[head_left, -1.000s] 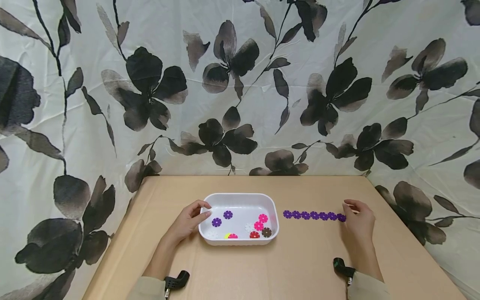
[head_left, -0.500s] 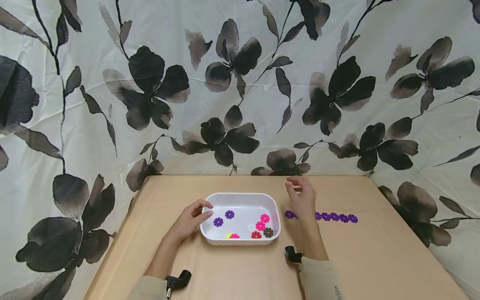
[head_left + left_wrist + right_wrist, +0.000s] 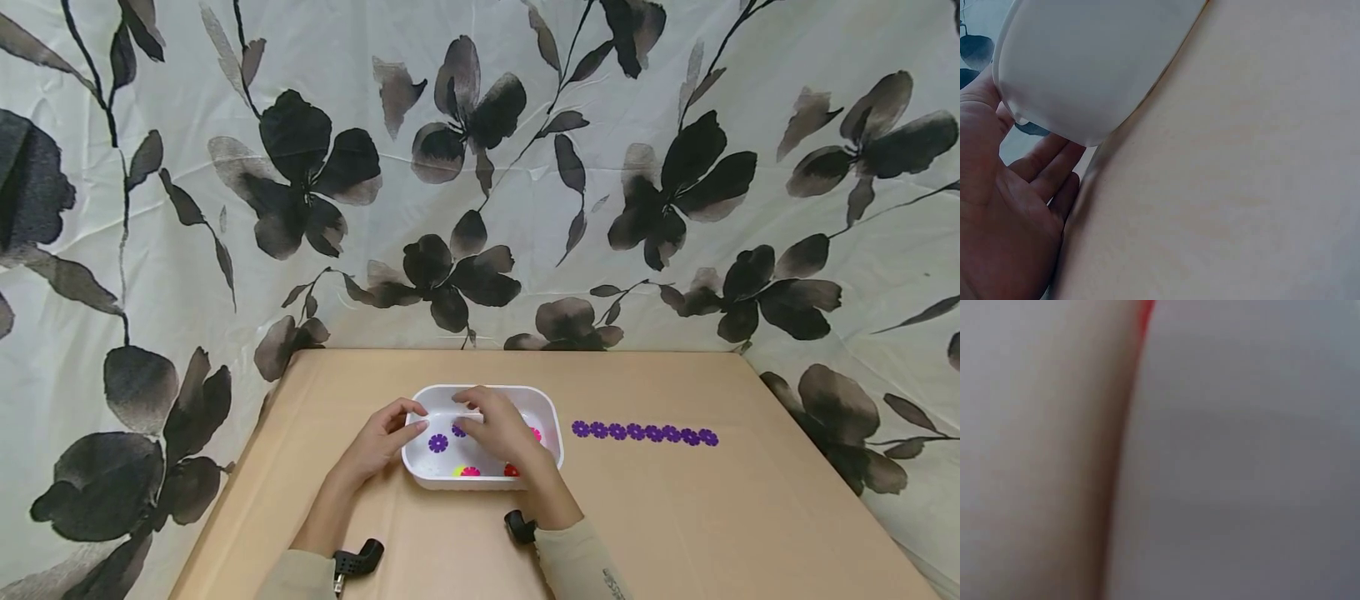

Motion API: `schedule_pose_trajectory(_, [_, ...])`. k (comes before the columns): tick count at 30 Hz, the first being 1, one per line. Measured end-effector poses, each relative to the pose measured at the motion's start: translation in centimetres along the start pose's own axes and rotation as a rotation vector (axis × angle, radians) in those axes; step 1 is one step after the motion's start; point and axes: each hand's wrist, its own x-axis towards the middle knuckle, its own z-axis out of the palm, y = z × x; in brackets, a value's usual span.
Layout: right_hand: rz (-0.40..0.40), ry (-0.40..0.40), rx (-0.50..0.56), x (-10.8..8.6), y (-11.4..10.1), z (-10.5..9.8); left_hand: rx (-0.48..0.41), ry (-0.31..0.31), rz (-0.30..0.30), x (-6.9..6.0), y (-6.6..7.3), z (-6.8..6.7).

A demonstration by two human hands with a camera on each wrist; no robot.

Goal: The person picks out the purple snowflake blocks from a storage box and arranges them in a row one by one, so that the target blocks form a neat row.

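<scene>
A white plastic tray (image 3: pixel 487 483) stands on the table, holding loose flower-shaped pieces. My left hand (image 3: pixel 381 440) grips its left end, thumb at the rim; in the left wrist view fingers lie against the tray wall (image 3: pixel 1097 62). Over the middle of the tray is my right hand (image 3: pixel 498 425), fingers bent and apart, nothing seen between them. A purple flower piece (image 3: pixel 458 431) lies just below its fingertips, partly hidden. Another purple flower piece (image 3: pixel 438 443) is nearer the left hand. The right wrist view is blurred, showing mostly the tray's wall (image 3: pixel 1241 462).
To the right of the tray runs a row of several purple flower pieces (image 3: pixel 654 433), touching end to end. Pink, yellow and red pieces (image 3: pixel 470 472) lie along the tray's front. Behind the wooden table (image 3: pixel 675 517) hangs a flower-print cloth (image 3: pixel 555 208).
My right hand has left the right end of the purple row and swung left over the tray. The row now ends in one more visible piece. My left hand has stayed on the tray.
</scene>
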Motion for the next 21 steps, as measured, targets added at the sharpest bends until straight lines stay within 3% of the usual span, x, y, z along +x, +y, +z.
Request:
schedule_pose_trajectory(5, [-0.071,-0.126,-0.024,0.3,0.7,0.9,-0.002,-0.002,0.013,0.1,-0.1,0.0])
schedule_pose_trajectory(11, [-0.055,-0.281,-0.109,-0.1,0.8,1.3,-0.001,-0.002,0.020,0.0,-0.1,0.0])
schedule_pose_trajectory(17, [0.003,-0.213,-0.215,-0.4,0.8,1.4,-0.001,0.005,0.005,0.0,0.0,0.0])
schedule_pose_trajectory(21, [0.037,-0.193,-0.233,-0.4,0.9,1.6,-0.001,0.009,-0.005,0.0,0.0,0.0])
